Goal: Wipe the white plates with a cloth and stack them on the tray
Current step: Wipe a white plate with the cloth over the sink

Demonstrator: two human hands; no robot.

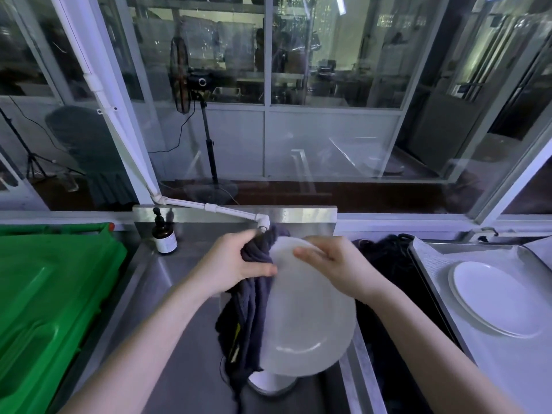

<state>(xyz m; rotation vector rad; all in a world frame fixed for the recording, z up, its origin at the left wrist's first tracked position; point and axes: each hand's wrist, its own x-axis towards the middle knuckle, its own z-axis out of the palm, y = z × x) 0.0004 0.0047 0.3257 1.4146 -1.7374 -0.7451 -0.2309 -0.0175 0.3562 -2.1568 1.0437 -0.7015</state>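
Note:
I hold a white plate tilted above the steel sink, its underside toward me. My right hand grips its far rim, fingers curled over the edge. My left hand grips a dark grey cloth bunched against the plate's left edge; the rest of the cloth hangs down. Beneath the held plate, part of another white plate shows in the sink. On the metal tray to the right lie stacked white plates.
A green plastic crate fills the left side. A brown bottle stands at the sink's back left, near a white water pipe. A dark heap lies between sink and tray. Glass windows run behind the counter.

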